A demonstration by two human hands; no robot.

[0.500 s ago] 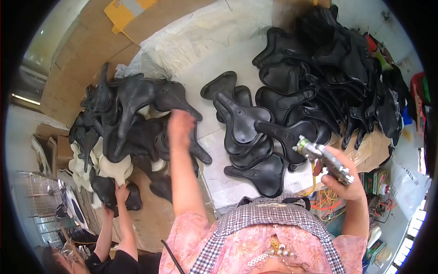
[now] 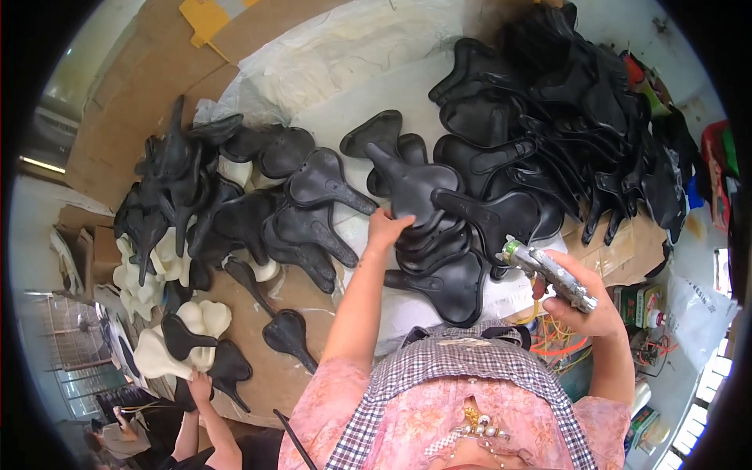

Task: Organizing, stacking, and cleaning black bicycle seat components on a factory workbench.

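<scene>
My left hand [image 2: 387, 230] is at the edge of a smooth black bicycle saddle [image 2: 419, 186] on the middle stack. Its thumb lies along the wide end; the other fingers are partly hidden. Beside its wrist, the nose of another black saddle [image 2: 317, 180] points from the left pile. My right hand [image 2: 589, 301] grips a silver air tool [image 2: 552, 278] with a green ring at its tip, held over the right side of my apron. More black saddles [image 2: 450, 290] are stacked between my hands.
A big heap of black saddles [image 2: 580, 102] fills the back right. On the left are a dark saddle pile [image 2: 176, 157] and cream saddle pads [image 2: 157, 270]. A co-worker's hand [image 2: 200, 387] holds a cream pad there. Coiled hoses [image 2: 552, 341] hang at right.
My left hand has moved right, from the left pile to the middle stack. Saddles in the left pile lie differently. The co-worker's cream pads and black saddles have shifted. The tool stays in my right hand.
</scene>
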